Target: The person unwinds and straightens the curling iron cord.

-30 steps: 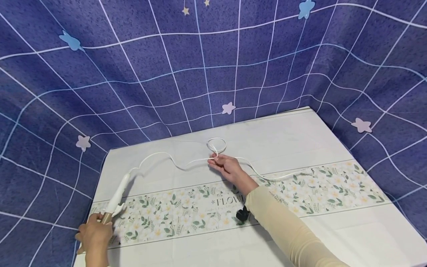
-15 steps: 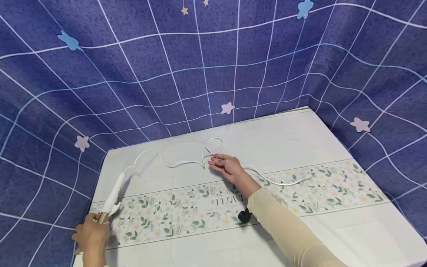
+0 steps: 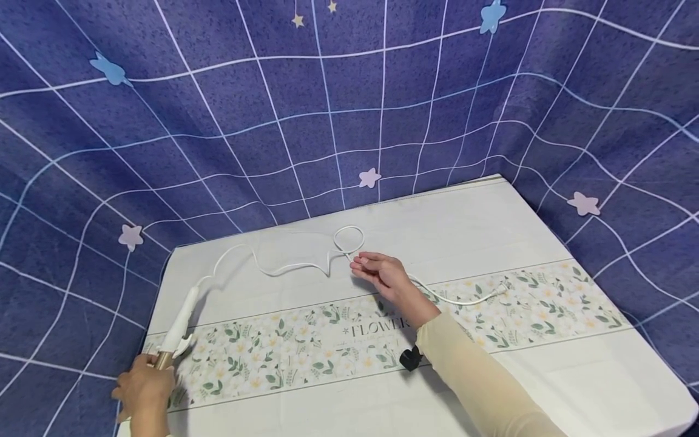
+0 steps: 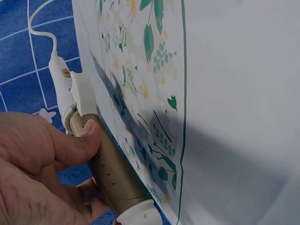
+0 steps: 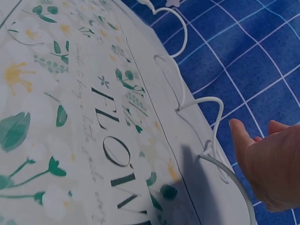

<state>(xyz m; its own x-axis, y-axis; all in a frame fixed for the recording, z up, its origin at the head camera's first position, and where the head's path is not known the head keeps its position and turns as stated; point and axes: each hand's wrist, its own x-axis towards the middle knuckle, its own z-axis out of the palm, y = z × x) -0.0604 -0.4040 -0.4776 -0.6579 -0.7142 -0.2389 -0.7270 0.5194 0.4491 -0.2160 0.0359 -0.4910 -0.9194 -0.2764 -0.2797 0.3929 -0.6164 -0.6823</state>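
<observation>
A curling iron (image 3: 179, 325) with a white handle and a gold barrel is at the left edge of the table. My left hand (image 3: 143, 385) grips its barrel, thumb lying along the gold side in the left wrist view, where a white tip (image 4: 140, 214) shows below. A white cord (image 3: 295, 266) runs from the handle across the table, bends sharply, makes a small loop at the back middle and ends in a plug (image 3: 499, 290) on the right. My right hand (image 3: 382, 274) is just right of the loop, fingers extended and holding nothing, overlapping part of the cord.
The white table cover (image 3: 448, 224) carries a floral band (image 3: 256, 352) with lettering. Behind and on both sides hangs a blue grid-patterned curtain (image 3: 349, 121) with stars. A black device (image 3: 409, 358) is under my right wrist.
My right hand has let go of the cord and shifted slightly right. The cord beside it has dropped into a sharp bend left of the loop. My left hand keeps its grip.
</observation>
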